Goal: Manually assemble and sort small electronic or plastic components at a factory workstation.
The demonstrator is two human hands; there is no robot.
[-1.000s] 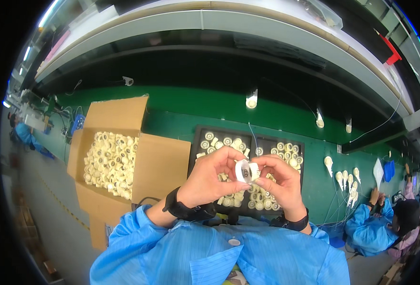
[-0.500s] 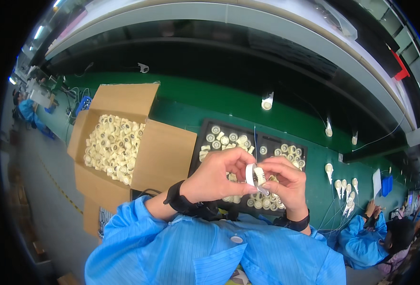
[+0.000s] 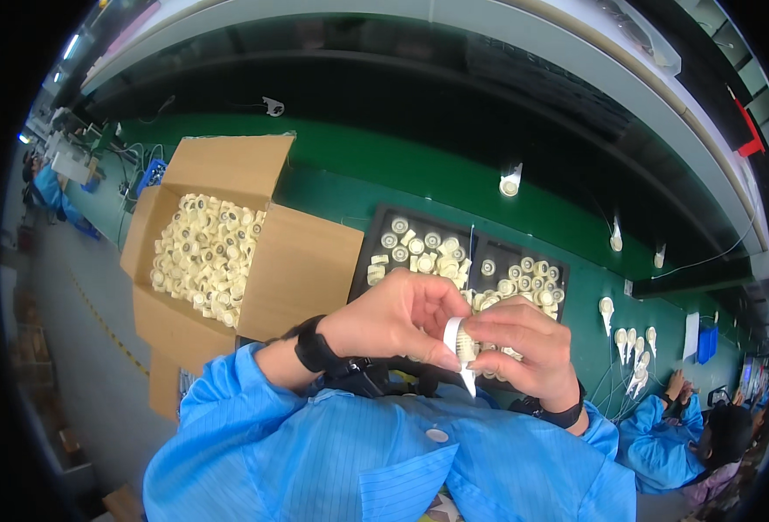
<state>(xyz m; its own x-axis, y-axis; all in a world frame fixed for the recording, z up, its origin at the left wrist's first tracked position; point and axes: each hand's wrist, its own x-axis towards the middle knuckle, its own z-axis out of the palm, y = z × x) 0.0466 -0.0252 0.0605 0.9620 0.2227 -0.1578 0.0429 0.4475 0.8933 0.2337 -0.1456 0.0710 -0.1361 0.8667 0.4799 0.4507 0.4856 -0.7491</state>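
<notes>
In front of my chest, my left hand (image 3: 389,320) pinches a white round plastic housing (image 3: 451,332) between thumb and fingers. The housing is turned edge-on, its pointed tail directed downward. My right hand (image 3: 530,350) grips a cream ribbed plastic wheel (image 3: 466,346) against the housing's right side. Fingers cover part of both pieces, so I cannot tell how far the wheel sits inside. Beyond my hands lies a black divided tray (image 3: 491,247) with loose cream wheels (image 3: 523,284), some showing a round metal-looking centre.
An open cardboard box (image 3: 306,270) full of cream wheels stands at the left. White tailed housings (image 3: 621,344) lie on the green bench (image 3: 584,326) at the right, with thin cables. A blue bin (image 3: 706,344) and a co-worker in blue (image 3: 663,444) are farther right.
The cream wheel has come flush against the white housing. The housing has turned so its tail points down, and both hands sit slightly lower. The view has shifted a little.
</notes>
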